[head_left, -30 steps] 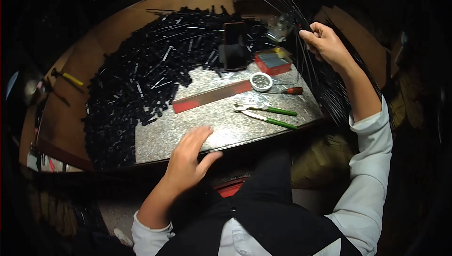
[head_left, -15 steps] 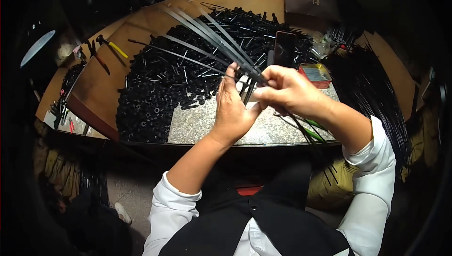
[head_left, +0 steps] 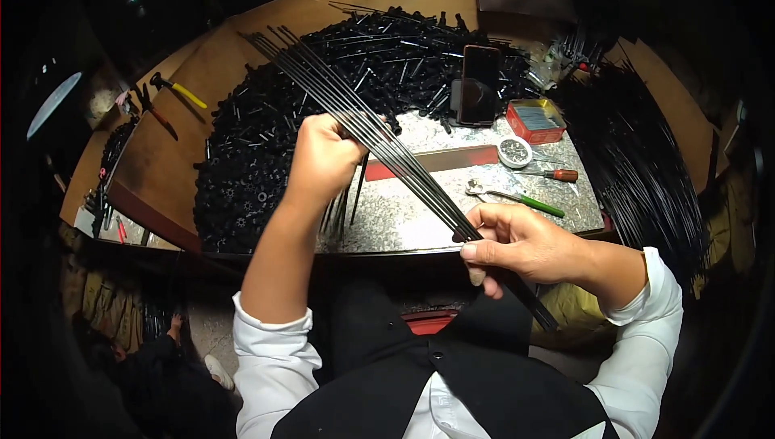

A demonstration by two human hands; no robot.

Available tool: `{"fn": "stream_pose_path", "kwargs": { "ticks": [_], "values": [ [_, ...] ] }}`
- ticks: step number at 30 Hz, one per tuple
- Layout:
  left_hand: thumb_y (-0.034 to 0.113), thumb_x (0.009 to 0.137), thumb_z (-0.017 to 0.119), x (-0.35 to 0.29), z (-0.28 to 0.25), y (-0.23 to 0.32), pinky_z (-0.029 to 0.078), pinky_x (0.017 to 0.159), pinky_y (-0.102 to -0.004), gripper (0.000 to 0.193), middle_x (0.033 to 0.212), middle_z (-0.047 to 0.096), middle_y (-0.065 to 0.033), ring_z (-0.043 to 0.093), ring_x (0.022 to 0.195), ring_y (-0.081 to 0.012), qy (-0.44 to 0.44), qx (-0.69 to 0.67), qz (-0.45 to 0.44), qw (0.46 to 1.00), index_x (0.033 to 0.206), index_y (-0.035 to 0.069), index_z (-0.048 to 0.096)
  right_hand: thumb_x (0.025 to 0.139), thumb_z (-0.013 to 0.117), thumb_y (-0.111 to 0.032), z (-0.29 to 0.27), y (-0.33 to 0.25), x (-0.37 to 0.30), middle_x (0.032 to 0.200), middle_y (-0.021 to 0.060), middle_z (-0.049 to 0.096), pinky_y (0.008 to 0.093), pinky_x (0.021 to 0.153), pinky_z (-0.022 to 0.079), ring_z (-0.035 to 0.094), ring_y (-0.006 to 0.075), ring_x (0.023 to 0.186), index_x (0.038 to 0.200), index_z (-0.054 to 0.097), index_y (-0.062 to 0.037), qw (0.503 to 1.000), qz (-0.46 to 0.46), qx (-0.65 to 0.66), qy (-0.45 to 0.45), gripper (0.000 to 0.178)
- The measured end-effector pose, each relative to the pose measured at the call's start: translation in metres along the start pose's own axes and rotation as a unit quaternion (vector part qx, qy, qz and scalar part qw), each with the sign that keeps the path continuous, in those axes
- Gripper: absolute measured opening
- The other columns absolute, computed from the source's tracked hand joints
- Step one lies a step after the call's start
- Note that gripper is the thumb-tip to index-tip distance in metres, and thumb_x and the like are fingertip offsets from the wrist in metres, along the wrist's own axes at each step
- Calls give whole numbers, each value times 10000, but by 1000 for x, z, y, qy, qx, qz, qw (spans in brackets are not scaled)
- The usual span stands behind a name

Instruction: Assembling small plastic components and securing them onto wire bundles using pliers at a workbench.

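Note:
A fanned bundle of long thin black rods (head_left: 395, 152) slants from the upper left to the lower right. My right hand (head_left: 517, 241) is closed around its lower part, thumb on top, and the lower ends stick out below. My left hand (head_left: 323, 156) is curled into a fist beside the upper half of that bundle, its fingertips partly hidden by the rods. Several more thin black rods (head_left: 345, 205) hang down from under my left fist, over the speckled work surface (head_left: 395, 213).
Black parts (head_left: 266, 132) form a large heap behind and left. At the right lie pliers with green handles (head_left: 525, 201), a red-handled screwdriver (head_left: 561, 174), a white dish of small pieces (head_left: 514, 151), a red tin (head_left: 537, 121), an upright phone (head_left: 479, 84) and many black rods (head_left: 646, 164).
My hands have moved apart: the left went left and closed into a fist, the right came down and nearer. The splayed rods now lie closer together, with several rods under the left hand.

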State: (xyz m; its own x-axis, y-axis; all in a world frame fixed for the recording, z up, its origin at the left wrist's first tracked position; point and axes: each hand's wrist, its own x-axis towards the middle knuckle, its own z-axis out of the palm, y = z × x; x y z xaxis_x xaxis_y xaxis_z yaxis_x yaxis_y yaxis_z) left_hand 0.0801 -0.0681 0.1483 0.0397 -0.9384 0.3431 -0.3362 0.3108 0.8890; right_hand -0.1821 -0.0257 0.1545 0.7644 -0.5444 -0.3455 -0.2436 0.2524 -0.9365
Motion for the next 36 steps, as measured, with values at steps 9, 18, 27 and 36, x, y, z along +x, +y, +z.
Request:
{"fn": "stream_pose_path", "kwargs": {
  "ticks": [9,18,27,36],
  "values": [
    [-2,822,650,47,23,-28,543,780,-259,222,952,695,-101,665,848,-146,7,-99,231,968,1043,4,673,954,499,-126,-6,68,27,798,92,651,264,668,525,629,133,706,909,569,50,992,-83,-37,83,196],
    [-10,742,615,-55,50,-69,263,1104,-447,601,1368,444,-174,371,1316,-330,-280,180,236,913,1318,49,456,925,544,-237,-14,238,87,765,192,626,355,668,474,617,286,700,906,640,9,962,-96,-208,152,265],
    [504,736,670,-88,76,-97,228,1089,-537,817,1450,305,-172,210,1378,-359,-316,396,198,839,1377,88,381,912,520,-325,-51,343,141,1113,250,589,426,922,435,555,401,1048,1160,565,10,869,-74,-453,186,420],
    [422,710,726,-91,76,-109,305,1038,-520,735,1389,413,-159,339,1321,-336,-214,382,231,869,1312,84,476,917,576,-179,-87,88,30,1056,107,671,290,852,487,640,168,955,1194,551,24,952,-34,-282,-116,345]
  ]
}}
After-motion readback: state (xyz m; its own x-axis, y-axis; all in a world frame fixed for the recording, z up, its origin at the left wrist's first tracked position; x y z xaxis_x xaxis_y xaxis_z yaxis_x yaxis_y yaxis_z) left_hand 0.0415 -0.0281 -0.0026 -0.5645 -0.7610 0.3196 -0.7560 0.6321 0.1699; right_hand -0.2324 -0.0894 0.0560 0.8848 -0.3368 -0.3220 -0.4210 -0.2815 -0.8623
